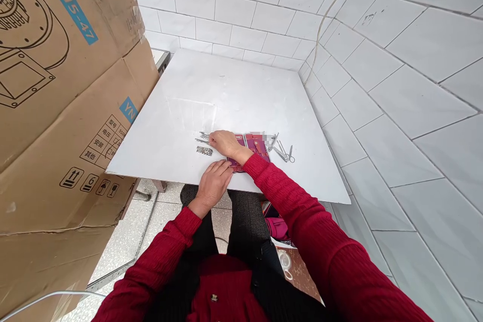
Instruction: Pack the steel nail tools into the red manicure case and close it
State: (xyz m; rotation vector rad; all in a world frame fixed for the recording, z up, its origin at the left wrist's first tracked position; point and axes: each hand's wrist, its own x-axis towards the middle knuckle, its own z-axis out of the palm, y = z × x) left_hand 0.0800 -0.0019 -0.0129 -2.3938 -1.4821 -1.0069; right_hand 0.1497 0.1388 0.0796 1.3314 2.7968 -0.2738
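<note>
Head-worn view; forward and down; near the white tabletop (256, 90)

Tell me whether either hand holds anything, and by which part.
The left hand touches the open case at its near left corner; the right hand is at metal tools. Whether either actually grips cannot be told.

Shiny metal tools (280, 154), smooth tabletop (260, 93)

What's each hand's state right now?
Left hand: at the red case, near-left corner; grip unclear.
Right hand: at metal tools left of case; can't tell if holding one.
</note>
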